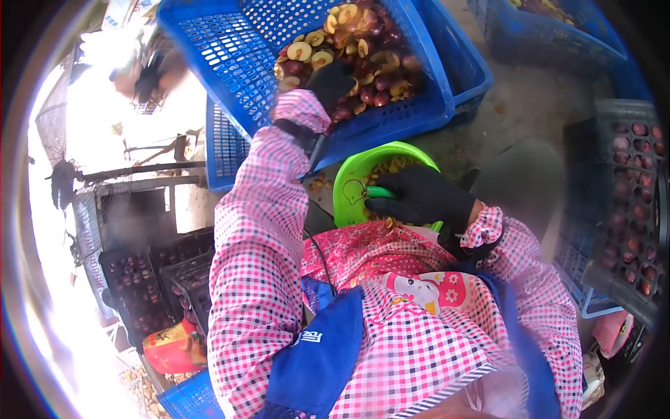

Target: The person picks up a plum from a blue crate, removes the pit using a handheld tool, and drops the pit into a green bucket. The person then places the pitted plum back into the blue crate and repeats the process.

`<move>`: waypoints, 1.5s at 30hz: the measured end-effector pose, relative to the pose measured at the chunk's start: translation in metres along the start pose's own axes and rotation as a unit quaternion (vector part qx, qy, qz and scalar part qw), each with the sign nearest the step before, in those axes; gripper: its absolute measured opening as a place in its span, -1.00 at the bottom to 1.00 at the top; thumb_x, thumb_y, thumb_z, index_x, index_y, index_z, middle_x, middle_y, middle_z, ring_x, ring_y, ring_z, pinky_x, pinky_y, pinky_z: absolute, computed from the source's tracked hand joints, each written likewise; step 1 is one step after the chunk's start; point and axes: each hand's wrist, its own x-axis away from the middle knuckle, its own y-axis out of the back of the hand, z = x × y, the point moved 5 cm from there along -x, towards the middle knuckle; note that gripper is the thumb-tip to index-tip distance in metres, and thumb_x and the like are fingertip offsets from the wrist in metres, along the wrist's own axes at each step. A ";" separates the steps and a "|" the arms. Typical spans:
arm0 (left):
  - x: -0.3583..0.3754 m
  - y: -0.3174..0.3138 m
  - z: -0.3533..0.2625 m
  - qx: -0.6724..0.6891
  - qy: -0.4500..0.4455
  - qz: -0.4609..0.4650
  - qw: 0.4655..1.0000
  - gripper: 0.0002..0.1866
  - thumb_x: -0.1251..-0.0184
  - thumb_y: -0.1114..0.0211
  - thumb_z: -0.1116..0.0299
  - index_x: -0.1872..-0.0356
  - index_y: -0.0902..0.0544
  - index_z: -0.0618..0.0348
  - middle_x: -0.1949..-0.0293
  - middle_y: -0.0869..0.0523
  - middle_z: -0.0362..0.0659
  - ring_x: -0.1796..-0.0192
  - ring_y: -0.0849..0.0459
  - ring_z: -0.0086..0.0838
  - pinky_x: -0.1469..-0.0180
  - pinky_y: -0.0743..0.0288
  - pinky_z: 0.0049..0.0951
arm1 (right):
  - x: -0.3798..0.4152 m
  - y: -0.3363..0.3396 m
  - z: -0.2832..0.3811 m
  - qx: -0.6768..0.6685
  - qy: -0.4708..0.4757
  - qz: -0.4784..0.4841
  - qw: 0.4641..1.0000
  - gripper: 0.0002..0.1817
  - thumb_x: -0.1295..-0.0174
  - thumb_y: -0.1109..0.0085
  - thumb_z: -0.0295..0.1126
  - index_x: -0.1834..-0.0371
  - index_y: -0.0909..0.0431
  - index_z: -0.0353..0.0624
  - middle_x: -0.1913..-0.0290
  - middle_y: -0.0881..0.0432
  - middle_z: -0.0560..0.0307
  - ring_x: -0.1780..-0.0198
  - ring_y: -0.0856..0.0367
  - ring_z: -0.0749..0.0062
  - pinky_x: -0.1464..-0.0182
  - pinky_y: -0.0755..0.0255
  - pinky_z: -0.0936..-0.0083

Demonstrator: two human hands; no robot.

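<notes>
My left hand [331, 85], in a black glove, reaches into a blue crate [244, 63] at the top and touches the cut, dark red fruit [373, 66] there; its fingers are hard to make out. In a black glove too, my right hand [422, 199] is closed round the green handle of a tool [379, 191] above a bright green basin [349, 174]. Small fruit pieces [394, 165] lie in the basin, which is close in front of my apron.
Black trays of dark fruit [631, 202] stand at the right, and more fruit trays [136, 279] at the left. Another blue crate [600, 42] is at the top right. A blurred person [150, 73] is at the upper left. Scraps lie on the floor near the basin.
</notes>
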 end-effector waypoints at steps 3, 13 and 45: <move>0.012 -0.004 -0.047 -0.101 0.050 -0.028 0.993 -0.43 -0.28 -0.17 0.03 -0.25 -0.48 0.09 -0.08 -0.65 0.06 -0.09 -0.66 -0.08 -0.11 -0.54 -0.17 | 0.000 0.008 0.000 -0.014 -0.023 0.004 1.000 -0.41 -0.24 -0.09 0.17 0.08 -0.67 -0.19 0.18 -0.69 -0.15 0.14 -0.66 -0.05 -0.01 -0.46 0.13; 0.016 -0.010 -0.041 -0.153 -0.004 0.028 0.988 -0.51 -0.36 -0.11 0.14 -0.21 -0.49 0.23 -0.10 -0.64 0.07 -0.10 -0.67 -0.18 -0.08 -0.56 -0.15 | -0.003 0.021 -0.006 -0.019 0.057 -0.159 0.985 -0.51 -0.31 -0.07 0.06 0.15 -0.63 -0.21 0.30 -0.65 -0.16 0.22 -0.64 -0.06 0.11 -0.46 0.15; 0.170 -0.022 -0.131 0.735 0.027 -0.066 0.674 -0.37 -0.50 0.14 -0.24 0.06 -0.57 0.18 0.28 -0.69 -0.15 0.39 -0.65 -0.46 0.44 -0.47 -0.51 | -0.006 0.025 -0.014 -0.102 0.056 -0.259 0.959 -0.61 -0.41 -0.04 -0.07 0.18 -0.61 -0.22 0.39 -0.64 -0.10 0.37 -0.61 0.14 0.23 -0.41 0.24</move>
